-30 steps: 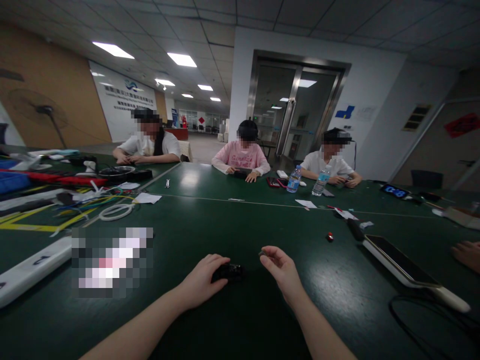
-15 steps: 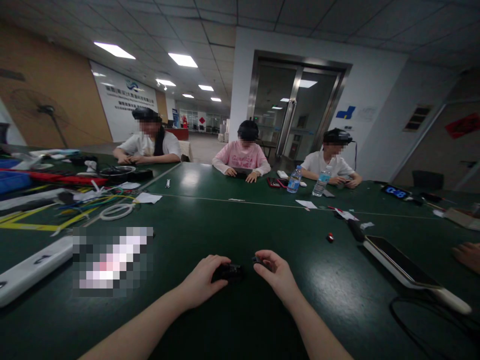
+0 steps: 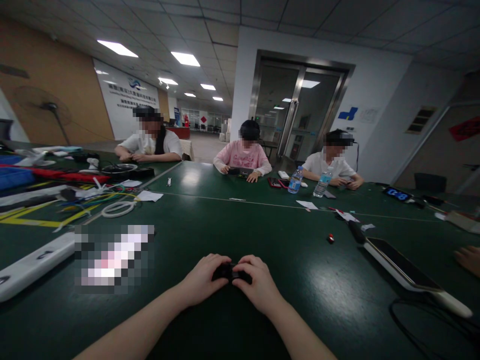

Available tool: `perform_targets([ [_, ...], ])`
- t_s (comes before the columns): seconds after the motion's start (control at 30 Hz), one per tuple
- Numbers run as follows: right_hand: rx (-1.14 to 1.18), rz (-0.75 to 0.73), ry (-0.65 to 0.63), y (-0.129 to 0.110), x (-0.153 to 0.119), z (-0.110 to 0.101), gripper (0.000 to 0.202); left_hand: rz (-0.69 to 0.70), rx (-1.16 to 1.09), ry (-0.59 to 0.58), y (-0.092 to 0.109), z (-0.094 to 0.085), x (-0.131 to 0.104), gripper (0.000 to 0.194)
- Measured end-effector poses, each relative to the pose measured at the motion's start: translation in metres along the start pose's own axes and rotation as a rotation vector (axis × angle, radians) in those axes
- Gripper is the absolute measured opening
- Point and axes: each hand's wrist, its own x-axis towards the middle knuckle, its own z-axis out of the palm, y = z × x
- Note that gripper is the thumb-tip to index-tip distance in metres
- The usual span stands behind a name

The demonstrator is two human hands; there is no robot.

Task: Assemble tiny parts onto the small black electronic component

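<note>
On the dark green table, near its front, my left hand is closed around a small black object. My right hand pinches a smaller dark piece between thumb and fingers. The two dark things meet end to end between my hands, and my fingertips nearly touch. My fingers cover much of both, so their exact shape cannot be made out.
A white bar and a blurred bright item lie left. Right are a small red object, a phone-like device and a black cable. Bottles stand farther back. Three people sit opposite; another person's hand is at right.
My right hand has moved left, bringing its dark piece against the black object in my left hand. My left hand has hardly moved.
</note>
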Motion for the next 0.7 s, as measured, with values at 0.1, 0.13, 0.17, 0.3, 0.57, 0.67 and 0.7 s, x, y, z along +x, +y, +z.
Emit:
perform_targets([
  [0.1,-0.034,0.025,-0.016,-0.0015,0.0012,0.0003,0.025,0.0,-0.006,-0.01,-0.0005,0.0,-0.0003,0.04],
  [0.13,-0.032,0.035,-0.018,-0.0015,0.0014,0.0001,0.025,0.0,-0.005,-0.009,-0.0006,-0.0001,-0.0004,0.04],
  [0.17,-0.029,0.044,-0.019,-0.0013,0.0015,-0.0002,0.024,-0.001,-0.003,-0.008,-0.0008,0.0,-0.0006,0.04],
  [0.3,-0.018,0.043,-0.034,0.0021,0.0014,-0.0014,0.026,0.003,0.006,-0.005,-0.0025,0.0015,-0.0006,0.041],
  [0.57,0.017,0.007,-0.025,0.0044,-0.0011,-0.0053,0.034,0.002,0.007,0.009,-0.0028,0.0024,-0.0016,0.039],
  [0.67,0.069,0.026,0.006,0.0025,-0.0024,-0.0073,0.031,-0.021,-0.067,-0.001,-0.0011,0.0007,-0.0033,0.041],
  [0.7,0.083,0.027,0.011,0.0016,-0.0028,-0.0078,0.029,-0.022,-0.103,-0.001,-0.0013,0.0007,-0.0038,0.042],
])
